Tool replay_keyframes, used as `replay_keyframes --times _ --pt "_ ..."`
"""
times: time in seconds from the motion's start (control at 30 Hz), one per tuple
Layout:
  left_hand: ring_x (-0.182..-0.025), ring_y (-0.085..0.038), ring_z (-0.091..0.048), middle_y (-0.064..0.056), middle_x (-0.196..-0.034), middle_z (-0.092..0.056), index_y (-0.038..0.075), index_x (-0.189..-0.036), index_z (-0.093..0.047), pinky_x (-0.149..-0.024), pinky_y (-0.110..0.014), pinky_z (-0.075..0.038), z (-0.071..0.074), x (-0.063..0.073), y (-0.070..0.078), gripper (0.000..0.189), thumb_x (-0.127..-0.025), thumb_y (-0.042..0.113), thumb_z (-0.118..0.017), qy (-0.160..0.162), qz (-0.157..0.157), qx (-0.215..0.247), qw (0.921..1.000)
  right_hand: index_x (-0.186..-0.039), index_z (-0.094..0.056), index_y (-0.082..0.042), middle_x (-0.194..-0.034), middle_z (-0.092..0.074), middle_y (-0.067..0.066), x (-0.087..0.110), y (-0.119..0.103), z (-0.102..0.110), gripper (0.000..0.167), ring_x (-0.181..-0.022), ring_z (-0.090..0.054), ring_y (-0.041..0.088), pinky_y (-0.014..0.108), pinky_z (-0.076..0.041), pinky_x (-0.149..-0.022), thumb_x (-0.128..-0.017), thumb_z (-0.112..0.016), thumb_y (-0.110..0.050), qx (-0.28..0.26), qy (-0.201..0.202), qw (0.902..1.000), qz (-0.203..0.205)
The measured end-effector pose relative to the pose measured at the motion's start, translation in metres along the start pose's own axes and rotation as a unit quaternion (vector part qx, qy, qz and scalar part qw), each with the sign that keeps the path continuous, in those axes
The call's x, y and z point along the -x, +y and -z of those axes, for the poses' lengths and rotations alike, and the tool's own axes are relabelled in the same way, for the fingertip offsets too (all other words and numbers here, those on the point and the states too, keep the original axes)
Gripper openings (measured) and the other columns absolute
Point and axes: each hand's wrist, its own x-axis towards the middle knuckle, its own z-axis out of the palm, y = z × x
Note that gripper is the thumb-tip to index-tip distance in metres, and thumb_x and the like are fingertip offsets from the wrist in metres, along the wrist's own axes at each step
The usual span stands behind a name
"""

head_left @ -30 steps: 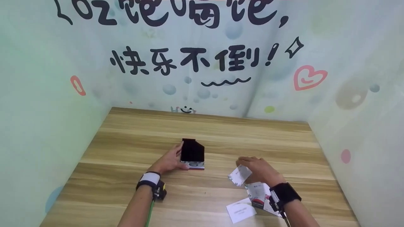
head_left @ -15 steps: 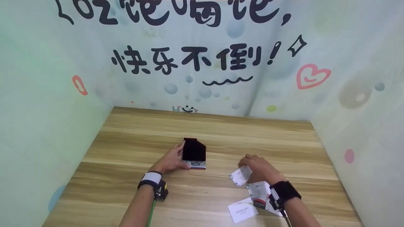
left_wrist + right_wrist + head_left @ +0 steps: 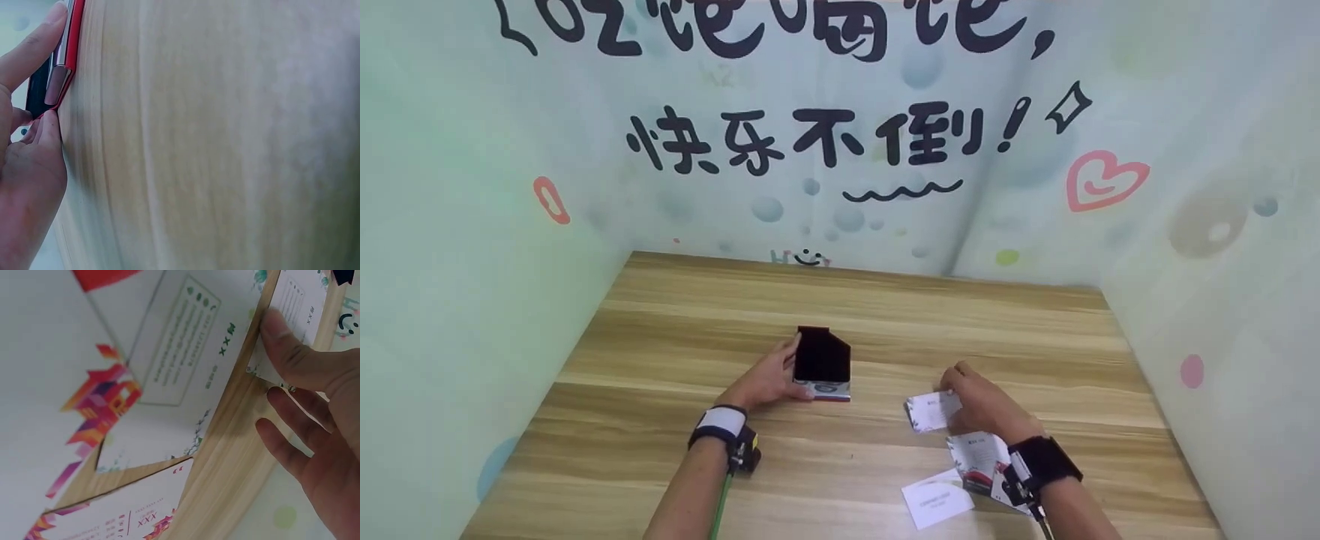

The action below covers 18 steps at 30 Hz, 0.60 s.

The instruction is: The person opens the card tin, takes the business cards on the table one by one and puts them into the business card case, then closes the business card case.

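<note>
My left hand [image 3: 769, 381] holds the left side of an open business card case [image 3: 822, 358], black inside, with a silver-grey patterned front part. In the left wrist view the case has a red edge [image 3: 74, 39], and the thumb lies over its rim. To the right, my right hand [image 3: 988, 401] pinches a white business card [image 3: 931, 412] by its right end. In the right wrist view, the thumb rests on this card [image 3: 289, 326], while the other fingers [image 3: 292, 410] spread apart; some fingertips are hidden.
Below the right hand lie several loose business cards, among them a white one [image 3: 937, 502] and a patterned one [image 3: 976, 459] partly under the wrist camera. The wood-grain table [image 3: 697, 315] is bounded by printed fabric walls [image 3: 825, 217].
My right hand's fingers have drawn in on the white card, which has turned from slanted to nearly level. The left hand and the case keep their place.
</note>
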Motion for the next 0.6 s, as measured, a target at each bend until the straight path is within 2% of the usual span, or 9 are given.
replay_keyframes --times 0.1,0.23,0.33,0.4,0.47,0.53,0.6 --pt "-0.152 -0.033 -0.026 -0.028 -0.166 0.002 0.004 -0.160 -0.005 -0.124 -0.044 -0.025 0.000 0.001 0.001 0.116 -0.076 0.009 -0.086 0.000 0.004 0.014 0.9999 -0.112 -0.063 -0.006 -0.107 -0.059 0.007 -0.003 -0.003 -0.005 0.053 -0.096 -0.063 0.026 0.044 -0.057 -0.088 -0.064 -0.085 0.001 -0.013 -0.006 0.9997 -0.018" --pt "-0.152 -0.035 -0.026 -0.028 -0.166 0.001 0.005 -0.160 -0.007 -0.124 -0.044 -0.026 -0.003 0.001 0.001 0.115 -0.076 0.008 -0.086 0.004 0.003 0.026 0.9996 -0.118 -0.063 -0.003 -0.109 -0.058 0.008 -0.005 -0.009 -0.010 0.050 -0.093 -0.060 0.022 0.040 -0.056 -0.084 -0.074 -0.085 -0.009 -0.020 -0.010 0.9995 -0.022" --pt "-0.151 -0.035 -0.027 -0.029 -0.165 0.000 0.005 -0.160 -0.008 -0.124 -0.044 -0.027 -0.003 0.001 0.001 0.115 -0.075 0.008 -0.086 0.007 0.002 0.030 0.9995 -0.119 -0.064 -0.001 -0.109 -0.058 0.009 -0.005 -0.014 -0.012 0.048 -0.089 -0.059 0.019 0.038 -0.057 -0.079 -0.078 -0.083 -0.015 0.002 -0.002 1.0000 0.002" --pt "-0.152 -0.035 -0.026 -0.029 -0.165 0.000 0.005 -0.160 -0.008 -0.123 -0.043 -0.027 -0.003 0.002 0.000 0.116 -0.075 0.007 -0.086 0.006 0.004 0.037 0.9993 -0.117 -0.065 0.001 -0.107 -0.060 0.011 -0.005 -0.017 -0.014 0.045 -0.084 -0.061 0.020 0.036 -0.058 -0.075 -0.078 -0.081 -0.017 0.036 0.013 0.9983 0.043" --pt "-0.152 -0.036 -0.026 -0.030 -0.165 0.000 0.005 -0.160 -0.007 -0.123 -0.044 -0.027 -0.002 0.002 0.000 0.117 -0.075 0.007 -0.086 0.006 0.004 0.034 0.9994 -0.112 -0.066 0.002 -0.103 -0.063 0.012 -0.005 -0.019 -0.016 0.043 -0.079 -0.063 0.021 0.035 -0.059 -0.069 -0.077 -0.080 -0.019 0.084 0.042 0.9910 0.096" --pt "-0.152 -0.036 -0.025 -0.029 -0.165 -0.001 0.005 -0.160 -0.007 -0.123 -0.043 -0.027 -0.002 0.002 0.000 0.117 -0.075 0.007 -0.087 0.008 0.005 0.030 0.9995 -0.105 -0.067 0.003 -0.098 -0.065 0.013 -0.005 -0.020 -0.018 0.040 -0.072 -0.064 0.022 0.034 -0.058 -0.064 -0.076 -0.080 -0.022 0.142 0.078 0.9758 0.147" --pt "-0.152 -0.037 -0.023 -0.030 -0.165 -0.001 0.004 -0.160 -0.007 -0.123 -0.044 -0.027 -0.002 0.001 0.001 0.116 -0.075 0.007 -0.086 0.009 0.003 0.028 0.9996 -0.099 -0.067 0.003 -0.092 -0.066 0.013 -0.006 -0.022 -0.019 0.040 -0.067 -0.064 0.023 0.034 -0.057 -0.059 -0.076 -0.082 -0.026 0.193 0.113 0.9584 0.177"
